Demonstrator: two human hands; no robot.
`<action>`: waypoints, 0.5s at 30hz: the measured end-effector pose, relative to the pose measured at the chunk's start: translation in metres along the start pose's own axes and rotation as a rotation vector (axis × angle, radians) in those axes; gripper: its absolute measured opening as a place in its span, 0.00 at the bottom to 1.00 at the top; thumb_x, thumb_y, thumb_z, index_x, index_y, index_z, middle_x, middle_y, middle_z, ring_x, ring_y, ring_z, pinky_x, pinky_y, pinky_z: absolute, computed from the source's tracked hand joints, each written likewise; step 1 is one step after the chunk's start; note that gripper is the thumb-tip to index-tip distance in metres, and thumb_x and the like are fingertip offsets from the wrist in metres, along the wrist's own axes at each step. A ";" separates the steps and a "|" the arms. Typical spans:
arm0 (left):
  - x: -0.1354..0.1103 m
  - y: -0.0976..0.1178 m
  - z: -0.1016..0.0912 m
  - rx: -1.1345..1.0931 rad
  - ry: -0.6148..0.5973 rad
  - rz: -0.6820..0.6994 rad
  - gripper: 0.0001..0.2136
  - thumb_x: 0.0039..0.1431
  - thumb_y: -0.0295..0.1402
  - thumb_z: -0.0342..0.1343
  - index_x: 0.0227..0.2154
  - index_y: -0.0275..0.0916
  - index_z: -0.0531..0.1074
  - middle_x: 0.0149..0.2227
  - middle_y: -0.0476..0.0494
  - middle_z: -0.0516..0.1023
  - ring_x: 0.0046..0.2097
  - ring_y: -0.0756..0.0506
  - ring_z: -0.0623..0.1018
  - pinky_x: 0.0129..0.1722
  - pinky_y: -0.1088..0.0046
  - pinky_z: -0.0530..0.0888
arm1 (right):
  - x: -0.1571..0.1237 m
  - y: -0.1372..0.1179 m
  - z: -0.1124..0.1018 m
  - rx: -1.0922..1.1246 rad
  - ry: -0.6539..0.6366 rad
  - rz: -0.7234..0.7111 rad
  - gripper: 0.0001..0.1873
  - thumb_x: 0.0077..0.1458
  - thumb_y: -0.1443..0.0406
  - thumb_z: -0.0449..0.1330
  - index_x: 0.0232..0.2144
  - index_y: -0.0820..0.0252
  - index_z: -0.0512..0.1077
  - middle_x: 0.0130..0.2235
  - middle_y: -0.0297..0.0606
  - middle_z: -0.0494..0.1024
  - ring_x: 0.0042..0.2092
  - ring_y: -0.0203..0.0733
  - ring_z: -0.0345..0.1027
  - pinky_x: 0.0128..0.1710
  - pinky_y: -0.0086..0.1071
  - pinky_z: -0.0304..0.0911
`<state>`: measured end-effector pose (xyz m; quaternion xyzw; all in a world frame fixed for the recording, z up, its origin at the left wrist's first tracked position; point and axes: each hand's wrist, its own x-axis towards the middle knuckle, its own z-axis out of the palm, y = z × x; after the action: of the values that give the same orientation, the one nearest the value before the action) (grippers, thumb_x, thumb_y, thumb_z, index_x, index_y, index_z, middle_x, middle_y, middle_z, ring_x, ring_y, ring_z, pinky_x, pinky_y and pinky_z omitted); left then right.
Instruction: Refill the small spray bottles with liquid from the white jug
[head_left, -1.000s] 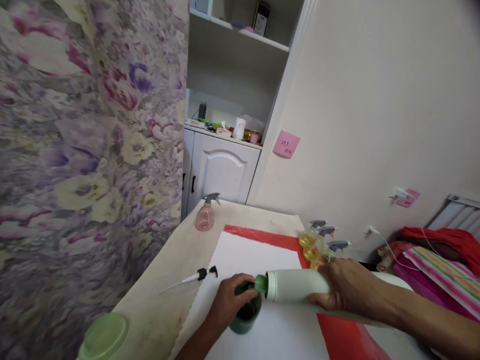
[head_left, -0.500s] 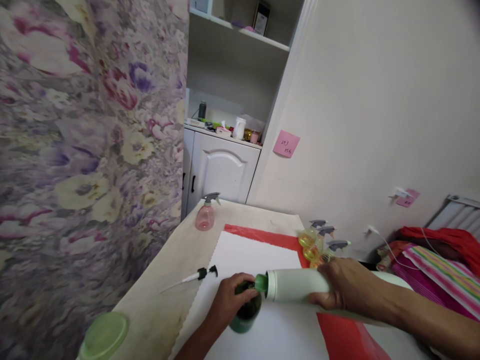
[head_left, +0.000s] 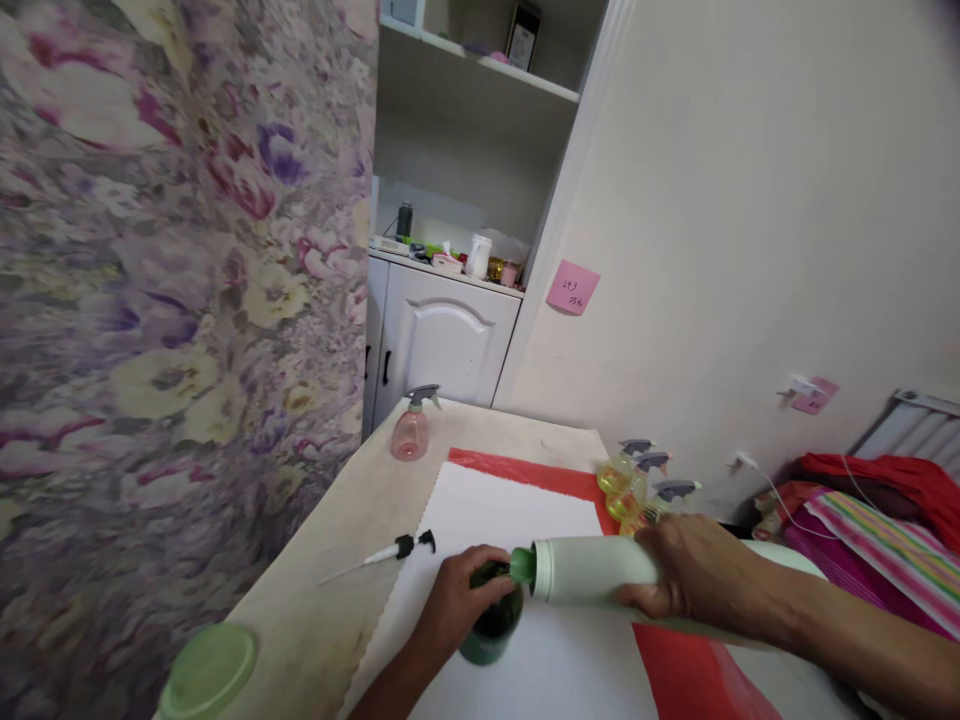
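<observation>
My left hand (head_left: pixel 457 597) steadies the dark green bottle (head_left: pixel 489 642) while the pale green bottle (head_left: pixel 589 572) lies tipped in my right hand (head_left: pixel 681 568).
On a clock face centred on the dark green bottle, the light green lid (head_left: pixel 214 665) sits near nine o'clock on the bench (head_left: pixel 319 600), the black-and-white pump top (head_left: pixel 386 552) lies at ten, and the pink spray bottle (head_left: pixel 409 438) stands at eleven. My left fingers are curled about the dark green bottle's neck, over the white sheet (head_left: pixel 517 515). The pale green bottle is nearly level, mouth towards nine o'clock and just beside that neck, with something bright green showing at the opening. The yellow spray bottles (head_left: pixel 616 480) cluster between one and two. My right fingers clasp the pale green bottle's body from above.
</observation>
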<state>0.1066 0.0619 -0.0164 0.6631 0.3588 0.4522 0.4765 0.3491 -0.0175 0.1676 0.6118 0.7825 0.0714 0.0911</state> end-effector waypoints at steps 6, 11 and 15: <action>0.000 0.000 0.000 -0.004 -0.006 -0.005 0.08 0.48 0.30 0.61 0.34 0.40 0.79 0.35 0.46 0.82 0.38 0.43 0.78 0.41 0.70 0.72 | -0.001 0.001 0.002 -0.004 -0.005 -0.003 0.25 0.50 0.45 0.57 0.26 0.61 0.76 0.28 0.49 0.82 0.29 0.59 0.77 0.23 0.34 0.44; 0.000 0.001 0.000 -0.004 -0.006 -0.004 0.08 0.49 0.30 0.61 0.34 0.40 0.79 0.34 0.46 0.82 0.37 0.43 0.78 0.39 0.72 0.72 | 0.000 -0.002 -0.001 -0.013 -0.008 0.009 0.24 0.50 0.46 0.58 0.26 0.62 0.76 0.28 0.51 0.82 0.30 0.60 0.77 0.23 0.34 0.44; -0.001 0.002 0.000 -0.002 -0.007 0.002 0.08 0.49 0.30 0.61 0.34 0.40 0.79 0.35 0.46 0.82 0.38 0.43 0.78 0.40 0.71 0.71 | 0.001 -0.002 -0.001 -0.013 -0.005 0.015 0.24 0.50 0.45 0.58 0.27 0.61 0.77 0.28 0.50 0.82 0.30 0.60 0.77 0.23 0.35 0.45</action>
<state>0.1063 0.0610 -0.0150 0.6647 0.3560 0.4508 0.4777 0.3468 -0.0175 0.1676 0.6173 0.7771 0.0755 0.0965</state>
